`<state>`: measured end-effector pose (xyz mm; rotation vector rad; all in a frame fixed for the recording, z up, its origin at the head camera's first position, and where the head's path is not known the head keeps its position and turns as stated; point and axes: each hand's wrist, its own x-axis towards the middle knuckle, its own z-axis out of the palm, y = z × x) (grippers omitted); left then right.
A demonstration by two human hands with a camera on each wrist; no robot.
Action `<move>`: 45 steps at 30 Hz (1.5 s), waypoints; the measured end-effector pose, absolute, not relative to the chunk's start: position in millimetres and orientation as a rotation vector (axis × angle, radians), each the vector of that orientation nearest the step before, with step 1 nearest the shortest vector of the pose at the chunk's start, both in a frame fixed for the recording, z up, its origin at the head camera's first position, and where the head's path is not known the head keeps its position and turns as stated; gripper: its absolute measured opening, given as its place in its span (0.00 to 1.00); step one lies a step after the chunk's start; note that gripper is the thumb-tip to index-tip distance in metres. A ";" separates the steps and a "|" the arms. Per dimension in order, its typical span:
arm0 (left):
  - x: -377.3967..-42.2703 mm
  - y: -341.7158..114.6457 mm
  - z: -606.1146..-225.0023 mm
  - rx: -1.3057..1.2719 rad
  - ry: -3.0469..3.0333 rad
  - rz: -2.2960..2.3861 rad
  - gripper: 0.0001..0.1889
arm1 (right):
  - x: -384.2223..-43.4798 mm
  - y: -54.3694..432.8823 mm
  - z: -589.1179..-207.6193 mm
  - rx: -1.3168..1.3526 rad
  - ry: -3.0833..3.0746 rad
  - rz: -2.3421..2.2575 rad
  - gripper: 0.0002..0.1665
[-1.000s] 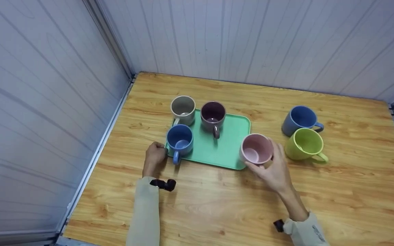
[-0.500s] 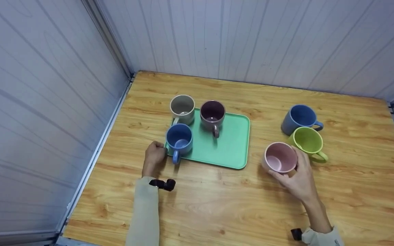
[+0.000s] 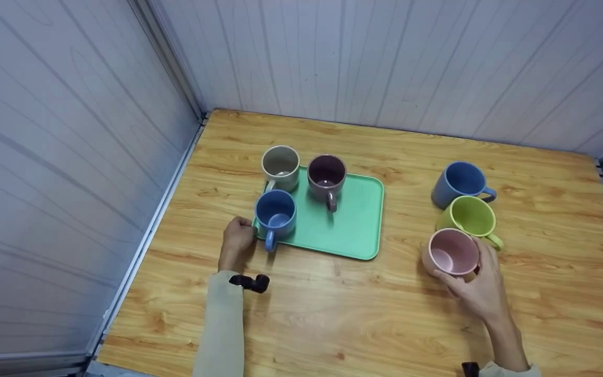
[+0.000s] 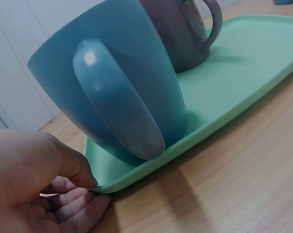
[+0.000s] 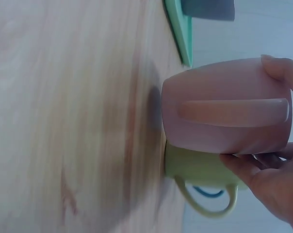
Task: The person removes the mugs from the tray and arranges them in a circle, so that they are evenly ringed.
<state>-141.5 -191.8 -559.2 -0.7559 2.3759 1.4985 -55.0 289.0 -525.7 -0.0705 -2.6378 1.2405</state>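
My left hand point(image 3: 238, 240) pinches the near left corner of the green tray point(image 3: 335, 230), thumb on top and fingers beneath, as the left wrist view shows. Right beside that hand a blue mug point(image 4: 117, 87) stands on the tray corner. A grey mug point(image 3: 281, 168) and a dark purple mug point(image 3: 326, 179) stand behind it, toward the tray's far edge. To the right of the tray, my right hand point(image 3: 482, 288) grips a pink mug point(image 3: 450, 254) by its sides near the rim, upright. In the right wrist view its handle point(image 5: 234, 112) faces the camera and a shadow lies below its base.
Close behind the pink mug stands a yellow-green mug point(image 3: 471, 217) on the wooden table point(image 3: 343, 314). A second blue mug point(image 3: 461, 184) is just beyond it. Pale panel walls point(image 3: 359, 63) border the table at the back and left.
The right hand has carried the pink mug from above the tray's near right corner rightward to just in front of the yellow-green mug. The left hand and tray have stayed put.
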 end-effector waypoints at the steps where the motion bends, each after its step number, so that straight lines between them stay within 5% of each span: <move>1: -141.5 -191.7 -559.2 -0.761 2.369 1.503 0.12 | -54.1 290.9 -526.1 -0.089 -2.644 1.241 0.58; 30: -143.1 -194.0 -557.3 -0.725 2.398 1.424 0.13 | -41.4 321.5 -529.3 -0.265 -2.668 1.333 0.61; 45: -141.7 -192.7 -557.6 -0.740 2.393 1.424 0.13 | -41.4 335.5 -525.8 -0.129 -2.772 1.336 0.62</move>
